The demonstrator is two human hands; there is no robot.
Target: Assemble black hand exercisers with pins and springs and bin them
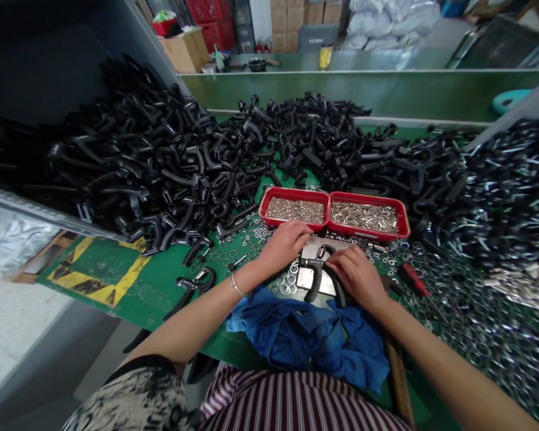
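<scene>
A black hand grip strengthener with a coil spring lies on a small metal plate, its handles pointing towards me. My right hand is closed on its right side, fingertips near the pivot. Just beyond it, my left hand is at the front edge of the left red tray, which holds tiny metal parts. The left fingers are pressed together; whatever is between them is hidden. Small metal pins fill the right red tray. A blue cloth lies crumpled in front of the plate.
Black handles are heaped along the left and back of the green bench. Metal rings spread over the right side, near a red-handled screwdriver. Another hand grip lies by my left forearm. A wooden handle sits at the front.
</scene>
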